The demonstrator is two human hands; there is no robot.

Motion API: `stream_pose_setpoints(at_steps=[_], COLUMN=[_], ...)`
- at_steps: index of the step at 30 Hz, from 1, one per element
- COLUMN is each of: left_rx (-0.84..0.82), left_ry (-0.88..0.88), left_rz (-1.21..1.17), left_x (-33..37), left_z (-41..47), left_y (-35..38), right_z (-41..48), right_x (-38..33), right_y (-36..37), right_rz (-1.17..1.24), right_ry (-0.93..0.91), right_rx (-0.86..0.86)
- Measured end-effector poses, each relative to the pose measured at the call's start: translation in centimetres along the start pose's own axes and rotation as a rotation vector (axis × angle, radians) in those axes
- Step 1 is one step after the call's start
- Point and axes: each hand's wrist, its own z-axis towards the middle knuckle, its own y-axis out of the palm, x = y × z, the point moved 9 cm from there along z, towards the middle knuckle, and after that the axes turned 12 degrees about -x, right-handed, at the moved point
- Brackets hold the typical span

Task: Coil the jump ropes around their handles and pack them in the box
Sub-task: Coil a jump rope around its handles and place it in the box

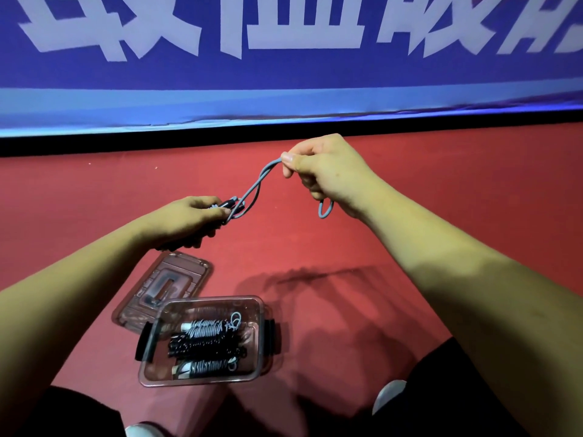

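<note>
My left hand [189,216] grips the dark handles [232,205] of a grey jump rope, with rope wound around them. A doubled strand of the grey rope [257,184] runs up and right to my right hand [325,171], which pinches it between thumb and fingers; a short loop hangs below that fist. Beneath my arms on the red floor stands a clear plastic box [258,339] with black side clips. It holds three coiled jump ropes [205,345] lying side by side.
The box's clear lid [164,288] lies flat on the red floor just behind and left of the box. A blue banner [284,74] with white characters rises along the far edge. My dark-clothed legs and white shoes [389,395] frame the box.
</note>
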Motion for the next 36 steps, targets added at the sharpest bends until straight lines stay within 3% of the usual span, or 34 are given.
stream_pose_setpoints(at_steps=[6,12,16,24,36], left_rx=[-0.091,-0.243,-0.315,-0.151,-0.062], left_ry=[0.066,0.107,0.116,0.236,0.288], left_rz=[0.205,0.388,0.497,0.443,0.243], left_x=[0.7,1.5,2.0,5.0,6.4], left_z=[0.3,0.5,0.1,-1.0,-1.8], left_y=[0.9,4.0,6.9,7.8,7.8], right_z=[0.8,1.6,1.9,2.5,2.6], right_x=[1.6,2.3,3.0,4.1,6.2], right_y=[-0.2,3.3,4.6,4.9,1.7], right_rz=[0.108,0.489,0.636,0.848,0.896], right_ry=[0.032,0.075,0.102,0.144,0.149], right_rx=[0.028,-0.153,-0.160,-0.064,0.088])
